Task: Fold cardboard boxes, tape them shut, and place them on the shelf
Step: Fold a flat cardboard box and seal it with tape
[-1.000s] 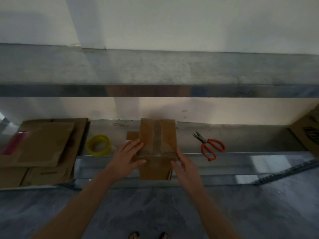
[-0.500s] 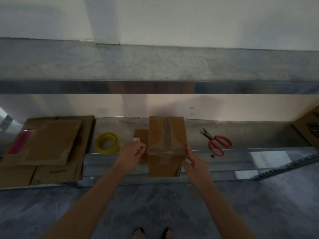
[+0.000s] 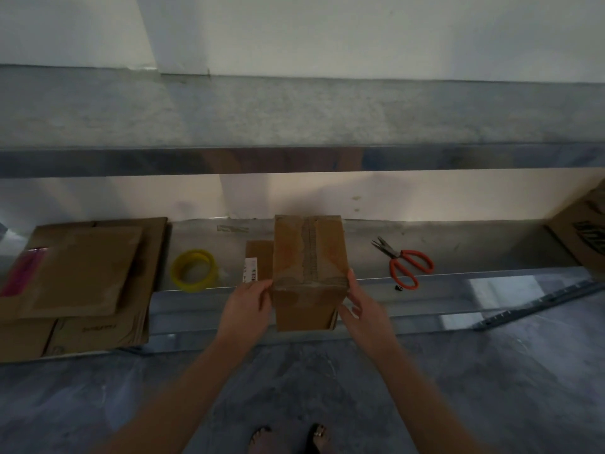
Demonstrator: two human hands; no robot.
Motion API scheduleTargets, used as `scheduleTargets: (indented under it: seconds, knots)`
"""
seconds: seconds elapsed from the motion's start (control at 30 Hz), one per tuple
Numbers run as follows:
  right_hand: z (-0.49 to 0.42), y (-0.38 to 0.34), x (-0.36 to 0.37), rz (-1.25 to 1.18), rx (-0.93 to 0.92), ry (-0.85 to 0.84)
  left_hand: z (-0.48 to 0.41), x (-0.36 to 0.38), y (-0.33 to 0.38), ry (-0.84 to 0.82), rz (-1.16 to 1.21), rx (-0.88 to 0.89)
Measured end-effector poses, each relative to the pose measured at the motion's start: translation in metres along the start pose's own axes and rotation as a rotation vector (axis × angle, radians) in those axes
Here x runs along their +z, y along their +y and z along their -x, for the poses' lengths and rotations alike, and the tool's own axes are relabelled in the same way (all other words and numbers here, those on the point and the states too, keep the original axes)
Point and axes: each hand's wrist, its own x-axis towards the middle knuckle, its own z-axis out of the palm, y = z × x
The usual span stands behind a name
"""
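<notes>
Low on the metal shelf (image 3: 458,253), between tape roll (image 3: 193,271) and scissors (image 3: 407,267), the taped box (image 3: 309,257) is at the front edge, left hand (image 3: 244,309) and right hand (image 3: 364,306) each with grip clasping one side

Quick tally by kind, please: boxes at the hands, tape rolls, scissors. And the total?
Taped box, between left hand and right hand: 1
Yellow tape roll: 1
Red-handled scissors: 1
Total: 3
</notes>
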Motion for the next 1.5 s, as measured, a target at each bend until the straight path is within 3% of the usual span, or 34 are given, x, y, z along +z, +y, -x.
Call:
scheduleTargets:
  seconds: [0.17, 0.3, 0.5, 0.63, 0.87, 1.0, 1.13, 1.23, 1.33, 1.5]
  knots:
    - [-0.003, -0.002, -0.012, -0.027, 0.007, 0.003, -0.004, -0.004, -0.001, -0.060, 0.080, -0.017]
    - [-0.013, -0.006, -0.020, -0.152, 0.037, 0.026, -0.022, 0.002, 0.005, -0.216, 0.159, -0.030]
    - [-0.023, -0.022, -0.002, 0.181, -0.031, 0.114, -0.031, 0.016, -0.002, -0.037, 0.077, 0.032]
    - [-0.024, -0.020, -0.001, 0.170, -0.024, 0.141, -0.033, 0.021, -0.004, -0.052, -0.014, 0.083]
    - [-0.021, -0.037, 0.006, 0.210, 0.069, 0.148, -0.030, 0.036, 0.031, 0.017, -0.140, -0.068]
    - [-0.026, -0.029, -0.006, 0.213, 0.027, 0.066, -0.036, 0.021, 0.020, -0.099, -0.041, 0.013]
    - [-0.042, -0.012, -0.049, 0.029, -0.042, -0.298, -0.046, -0.021, -0.003, -0.406, 0.150, 0.056]
    - [-0.057, 0.000, -0.072, 0.052, -0.069, -0.466, -0.051, -0.035, -0.001, -0.532, 0.059, 0.135]
    - [-0.067, 0.001, -0.071, 0.080, -0.119, -0.398, -0.053, -0.036, -0.001, -0.488, 0.018, 0.198]
    - [-0.061, 0.001, -0.059, 0.081, -0.217, -0.232, -0.055, -0.029, -0.003, -0.392, 0.162, 0.225]
